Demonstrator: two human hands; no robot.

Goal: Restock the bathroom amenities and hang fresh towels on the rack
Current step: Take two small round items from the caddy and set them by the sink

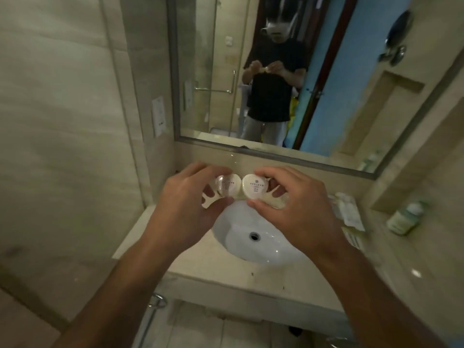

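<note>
My left hand (185,204) pinches a small clear round plastic bottle (227,184) between curled fingers and thumb. My right hand (296,209) likewise pinches a small white round plastic bottle (254,186) just beside it. A white ceramic basin (271,249) lies below both hands.

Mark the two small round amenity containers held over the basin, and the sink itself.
clear container (227,186): head view, on its printed round face.
white container (254,186): head view, on its printed round face.
sink (266,251): head view, on the bare bowl wall.

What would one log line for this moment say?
step: restocking amenities | left hand: holds clear round container | right hand: holds white round container | place: over sink, containers side by side
</note>
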